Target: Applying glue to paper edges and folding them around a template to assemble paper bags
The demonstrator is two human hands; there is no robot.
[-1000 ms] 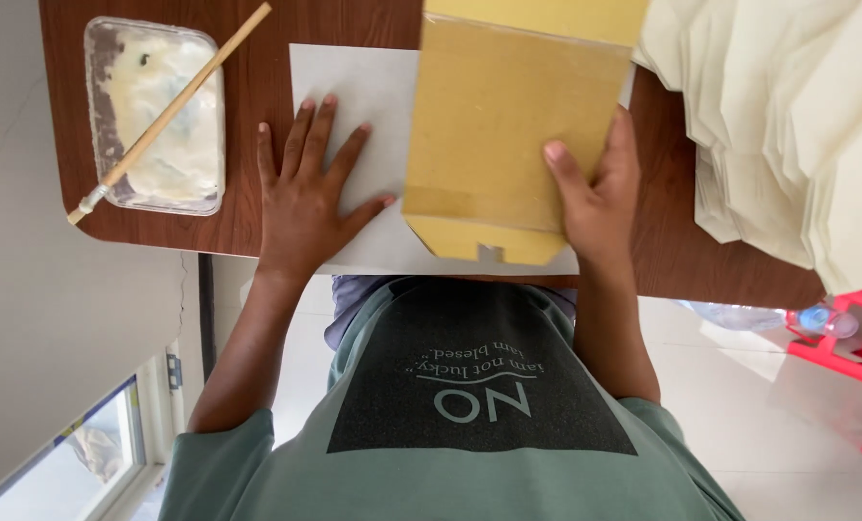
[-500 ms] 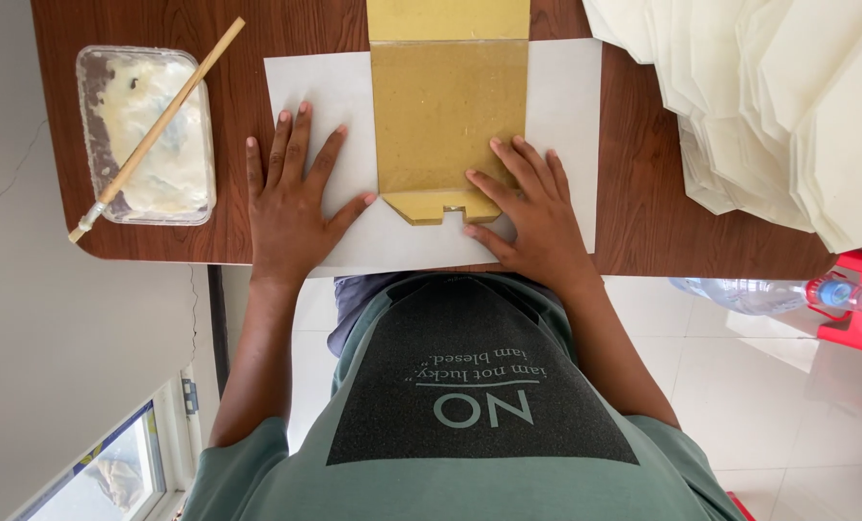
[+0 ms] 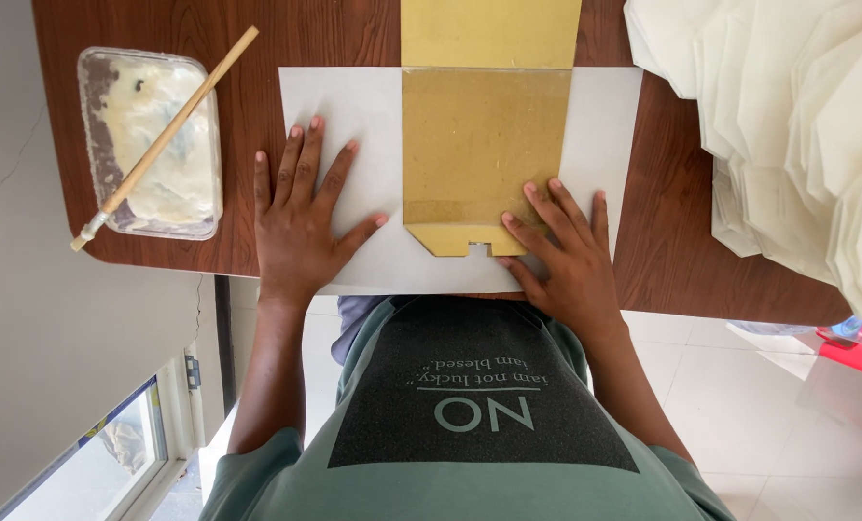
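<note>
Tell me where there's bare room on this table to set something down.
Bare wood shows between the paste tub and the white sheet, and in a strip between that sheet and the stack of folded paper. The sheet itself is crowded: the brown envelope lies on it, with the left hand and right hand pressed flat.

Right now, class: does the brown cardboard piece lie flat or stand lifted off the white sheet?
Flat: the brown cardboard piece lies on the white sheet, right hand pressing its near edge.
</note>
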